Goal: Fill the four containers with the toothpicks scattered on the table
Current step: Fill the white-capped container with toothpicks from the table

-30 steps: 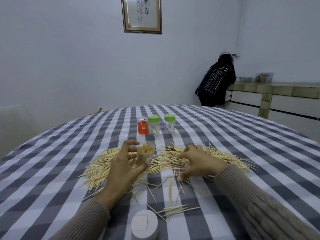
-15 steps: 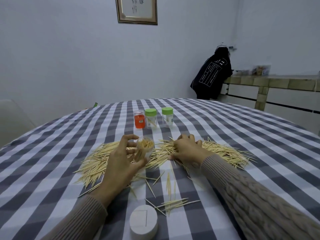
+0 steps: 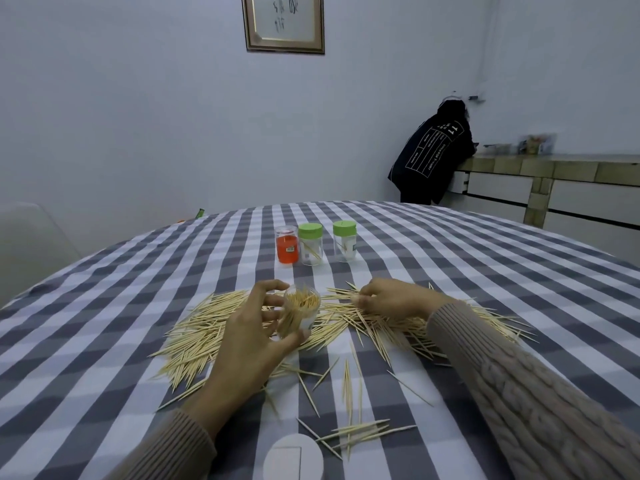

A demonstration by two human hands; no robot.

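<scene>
My left hand (image 3: 248,336) grips a clear open container (image 3: 298,311) stuffed with toothpicks, tilted above the pile. Loose toothpicks (image 3: 194,336) lie in a wide heap across the checked tablecloth, with more strewn nearer me (image 3: 349,388). My right hand (image 3: 394,299) rests on the right side of the heap, its fingers curled and pinching at toothpicks. Behind the heap stand an orange container (image 3: 287,244) with a clear lid and two clear containers with green lids (image 3: 310,244) (image 3: 345,241), each holding a few toothpicks.
A white round lid (image 3: 293,458) lies at the near table edge. A person in a black jacket (image 3: 434,152) leans on a tiled counter (image 3: 554,168) at the back right. A framed picture (image 3: 284,22) hangs on the wall. A pale chair (image 3: 27,244) stands left.
My right hand has slid away from me and leftward over the heap, toward the container. My left hand keeps its hold on the container, nearly still.
</scene>
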